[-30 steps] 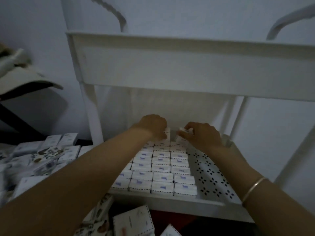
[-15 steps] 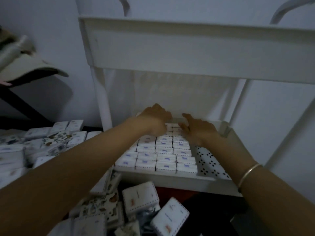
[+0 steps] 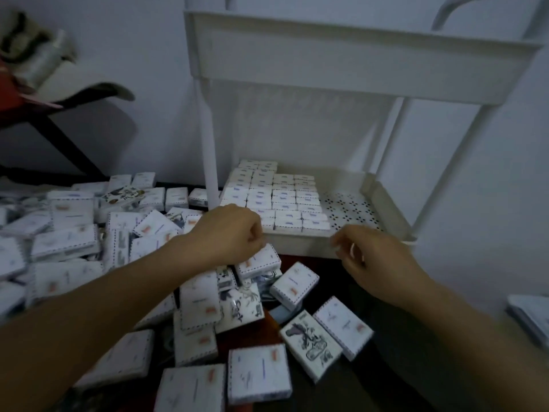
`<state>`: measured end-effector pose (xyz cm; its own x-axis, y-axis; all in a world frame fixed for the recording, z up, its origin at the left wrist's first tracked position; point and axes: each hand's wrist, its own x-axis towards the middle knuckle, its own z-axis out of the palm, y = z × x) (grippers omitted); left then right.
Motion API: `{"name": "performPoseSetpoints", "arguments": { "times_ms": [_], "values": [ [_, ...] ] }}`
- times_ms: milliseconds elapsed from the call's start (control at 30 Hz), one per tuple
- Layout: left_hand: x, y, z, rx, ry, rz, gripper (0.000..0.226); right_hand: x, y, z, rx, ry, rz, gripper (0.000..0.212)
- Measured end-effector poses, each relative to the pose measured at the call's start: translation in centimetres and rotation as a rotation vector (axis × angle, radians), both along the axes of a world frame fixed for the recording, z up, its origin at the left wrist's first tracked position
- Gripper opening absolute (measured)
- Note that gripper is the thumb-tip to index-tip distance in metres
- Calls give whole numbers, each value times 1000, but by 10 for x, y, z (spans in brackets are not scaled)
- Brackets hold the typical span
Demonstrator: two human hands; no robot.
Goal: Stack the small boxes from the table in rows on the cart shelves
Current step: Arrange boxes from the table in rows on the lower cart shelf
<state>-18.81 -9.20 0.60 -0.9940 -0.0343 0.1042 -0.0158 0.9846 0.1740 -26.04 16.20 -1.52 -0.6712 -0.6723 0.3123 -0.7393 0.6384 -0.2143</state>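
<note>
Our left hand (image 3: pixel 228 230) hovers over the loose boxes (image 3: pixel 199 304), curled under, grip hidden from us; our right hand (image 3: pixel 368 252) hangs loosely curled, empty, blurred.

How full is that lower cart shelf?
Partly full. Rows of small boxes cover the left of the shelf; its dotted floor on the right is bare.

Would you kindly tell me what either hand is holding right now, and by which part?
Right hand: nothing. Left hand curls its fingers just above a loose box; a grip on it cannot be told.
</note>
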Motion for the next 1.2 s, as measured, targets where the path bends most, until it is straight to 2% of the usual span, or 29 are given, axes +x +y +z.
{"name": "performPoseSetpoints", "arguments": {
  "times_ms": [133,267,333,533,633,967,1033,1200],
  "values": [
    [13,0,-5,-56,-41,-8,23,31,24,-18,129,-235,-73,11],
    [20,0,-13,-78,-82,-27,28,54,32,-25,259,-342,-126,38],
    [22,0,-17,-48,-59,-27,35,61,34,-25,263,-351,-142,42],
    [30,4,-23,192,92,-71,51,73,35,-26,22,-470,-139,34],
    [31,4,-21,336,131,-98,52,75,35,-24,-47,-446,-116,32],
    [19,4,-9,945,38,-148,47,60,26,-17,-331,-533,-158,18],
    [10,5,-3,978,51,-104,45,51,20,-11,-382,-531,-142,21],
    [-39,0,20,930,254,43,39,13,-6,16,-610,-489,-129,17]
  ]
}}
